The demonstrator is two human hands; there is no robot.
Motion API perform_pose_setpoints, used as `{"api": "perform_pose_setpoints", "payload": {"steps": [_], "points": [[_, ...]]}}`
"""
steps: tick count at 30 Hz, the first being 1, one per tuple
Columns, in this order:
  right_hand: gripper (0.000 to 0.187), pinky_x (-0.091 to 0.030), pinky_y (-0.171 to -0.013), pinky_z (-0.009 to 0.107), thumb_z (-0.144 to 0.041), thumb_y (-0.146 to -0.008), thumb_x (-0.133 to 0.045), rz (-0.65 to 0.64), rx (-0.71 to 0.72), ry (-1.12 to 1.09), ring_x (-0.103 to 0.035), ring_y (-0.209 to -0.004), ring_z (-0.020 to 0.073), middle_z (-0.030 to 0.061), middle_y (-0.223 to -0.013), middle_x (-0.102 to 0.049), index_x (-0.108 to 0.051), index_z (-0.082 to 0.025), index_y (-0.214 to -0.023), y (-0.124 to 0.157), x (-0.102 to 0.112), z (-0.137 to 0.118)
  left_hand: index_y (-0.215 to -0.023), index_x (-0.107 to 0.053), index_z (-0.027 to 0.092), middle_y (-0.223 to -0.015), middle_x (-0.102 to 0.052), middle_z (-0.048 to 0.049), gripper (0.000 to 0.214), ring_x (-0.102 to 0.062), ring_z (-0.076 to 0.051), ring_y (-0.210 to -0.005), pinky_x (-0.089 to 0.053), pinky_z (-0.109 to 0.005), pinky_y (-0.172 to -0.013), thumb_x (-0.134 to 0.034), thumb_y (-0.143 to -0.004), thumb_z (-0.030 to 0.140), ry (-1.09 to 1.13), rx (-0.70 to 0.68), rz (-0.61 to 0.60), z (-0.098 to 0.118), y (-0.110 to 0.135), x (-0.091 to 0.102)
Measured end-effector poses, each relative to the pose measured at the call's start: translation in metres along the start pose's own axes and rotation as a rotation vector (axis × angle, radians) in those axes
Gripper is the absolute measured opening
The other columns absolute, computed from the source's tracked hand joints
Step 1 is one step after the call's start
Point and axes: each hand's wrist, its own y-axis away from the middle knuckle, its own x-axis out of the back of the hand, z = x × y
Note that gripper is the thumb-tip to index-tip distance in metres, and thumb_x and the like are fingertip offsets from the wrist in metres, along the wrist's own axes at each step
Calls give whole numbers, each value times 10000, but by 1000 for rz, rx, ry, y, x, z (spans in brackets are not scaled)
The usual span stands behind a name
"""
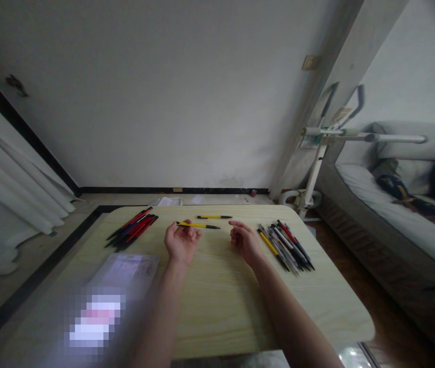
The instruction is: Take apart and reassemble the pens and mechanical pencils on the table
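One yellow pen [198,225] is pinched in my left hand [181,244], fingers closed on its end, over the table [221,306]. A second yellow pen [214,216] lies just beyond. My right hand [245,241] is loosely parted, holding nothing, beside a mixed pen pile [286,246]. Barrel print is too small to read.

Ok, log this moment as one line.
left hand: holds yellow pen | right hand: empty, beside right pile | second yellow pen: on table | left pile: untouched
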Motion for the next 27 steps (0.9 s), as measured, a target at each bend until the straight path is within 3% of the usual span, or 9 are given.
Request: {"api": "perform_pose_setpoints", "payload": {"steps": [6,10,19,27], "points": [[318,-332,-418,187,-376,-716,-526,-111,67,221,-459,-478,66,14,-782,-594,-559,-190,-972,9,-11,0,-709,-608,138,-439,-366,37,329,-357,-82,-409,-419,-276,-564,-446,-722,424,15,64,-19,-3,3,-4],[255,-301,-399,177,-343,-703,-554,-176,68,314,-438,-459,63,-6,-673,-578,-579,-166,-885,12,-15,-1,-715,-605,136,-446,-372,35,323,-354,-79,-413,-420,-275,-573,-451,-719,421,36,136,-46,-4,4,-5],[234,-300,-390,179,-345,-718,-537,-124,139,429,-424,-429,63,-13,-600,-568,-576,-143,-830,7,-9,-1,-878,-611,75,-544,-498,-29,494,-453,-130,-480,-431,-340,-599,-380,-737,488,-40,303,-182,-6,9,-10],[251,-309,-397,183,-367,-720,-538,-137,135,423,-428,-438,68,-9,-598,-568,-567,-144,-832,7,-7,1,-839,-613,70,-583,-540,-61,465,-490,-150,-525,-428,-352,-640,-376,-745,459,-29,282,-203,-7,6,-5]]}}
